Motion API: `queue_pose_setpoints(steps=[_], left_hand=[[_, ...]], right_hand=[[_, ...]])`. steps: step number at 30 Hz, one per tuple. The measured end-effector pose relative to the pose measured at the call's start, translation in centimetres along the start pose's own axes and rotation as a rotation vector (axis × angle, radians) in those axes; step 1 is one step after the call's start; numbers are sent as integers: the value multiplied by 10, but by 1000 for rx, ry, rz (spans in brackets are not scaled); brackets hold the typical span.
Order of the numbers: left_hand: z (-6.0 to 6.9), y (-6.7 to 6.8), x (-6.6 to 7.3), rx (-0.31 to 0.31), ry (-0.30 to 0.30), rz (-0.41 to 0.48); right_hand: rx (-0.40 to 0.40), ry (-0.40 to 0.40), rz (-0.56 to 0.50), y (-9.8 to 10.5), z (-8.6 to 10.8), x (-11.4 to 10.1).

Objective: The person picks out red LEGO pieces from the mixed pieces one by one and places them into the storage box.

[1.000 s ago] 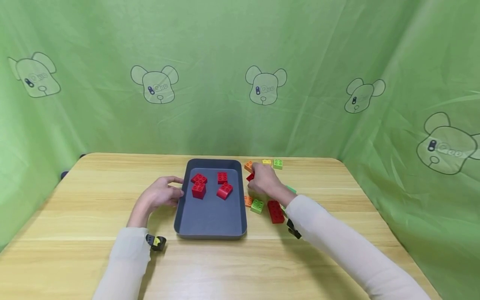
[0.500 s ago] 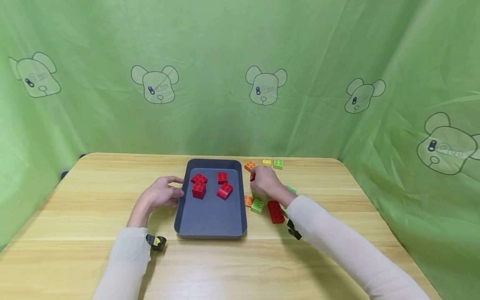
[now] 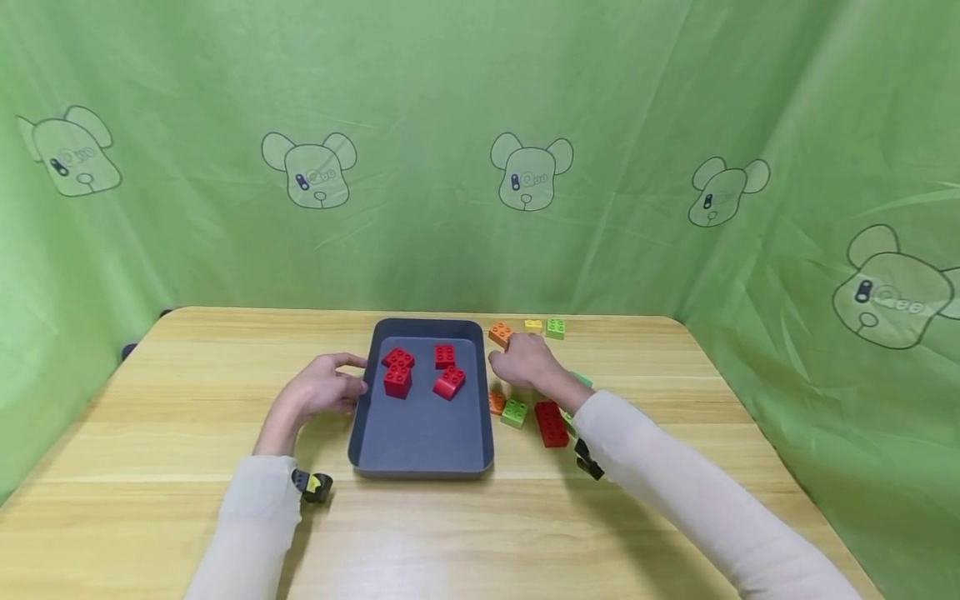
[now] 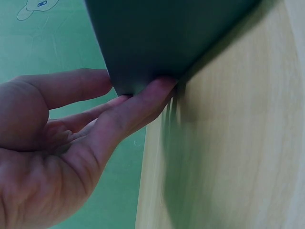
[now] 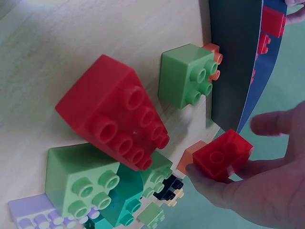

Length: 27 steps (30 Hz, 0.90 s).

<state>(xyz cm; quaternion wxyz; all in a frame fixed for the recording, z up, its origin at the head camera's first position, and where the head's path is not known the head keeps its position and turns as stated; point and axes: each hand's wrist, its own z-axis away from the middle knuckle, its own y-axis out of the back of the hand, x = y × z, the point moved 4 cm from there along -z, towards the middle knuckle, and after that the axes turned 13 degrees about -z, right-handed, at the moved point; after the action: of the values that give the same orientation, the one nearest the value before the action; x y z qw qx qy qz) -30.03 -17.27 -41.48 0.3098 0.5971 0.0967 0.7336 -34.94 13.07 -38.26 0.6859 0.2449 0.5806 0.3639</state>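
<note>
Red brick point(image 5: 222, 155) is in the right hand point(image 3: 527, 361), off the tray's right side; that hand has its fingers curled round the brick, while the thumb tip shows a gap to it in the right wrist view. Head view: brick hidden by the hand. Can't tell if it touches the bench point(image 3: 637, 517).

Dark grey tray point(image 3: 423, 437) lies flat just left of the right hand. Left hand point(image 3: 321, 385) touches its left wall from outside, thumb and fingers apart, relaxed. Inside, toward the far half: left red pair point(image 3: 397, 371), one brick overlapping the other in view, and right red pair point(image 3: 447, 369), near and far bricks close together.

Around the right hand: far orange brick point(image 3: 500, 333) just beyond it; yellow brick point(image 3: 533, 326) and far green brick point(image 3: 556, 329) side by side near the back edge. Nearer: near orange brick point(image 3: 497, 402) beside the tray, near green brick point(image 3: 514, 413) next to it, then long red brick point(image 3: 552, 424). Teal brick point(image 3: 582, 378) mostly hidden by the arm. Right wrist view adds lilac brick point(image 5: 35, 212) and black brick point(image 5: 168, 187), partly covered.

Pale sleeves on both arms; green curtain point(image 3: 427, 258) with animal-head outlines behind.
</note>
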Motion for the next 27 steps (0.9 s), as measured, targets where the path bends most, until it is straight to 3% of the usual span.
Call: queue_pose_setpoints(steps=[3, 9, 27], left_hand=[[0, 0, 0, 0, 3, -2], [1, 0, 1, 1, 4, -9], [-1, 0, 0, -9, -15, 25]], right_hand=[[32, 22, -13, 1, 0, -1], [71, 98, 62, 4, 1, -4], [78, 107, 102, 7, 1, -4]])
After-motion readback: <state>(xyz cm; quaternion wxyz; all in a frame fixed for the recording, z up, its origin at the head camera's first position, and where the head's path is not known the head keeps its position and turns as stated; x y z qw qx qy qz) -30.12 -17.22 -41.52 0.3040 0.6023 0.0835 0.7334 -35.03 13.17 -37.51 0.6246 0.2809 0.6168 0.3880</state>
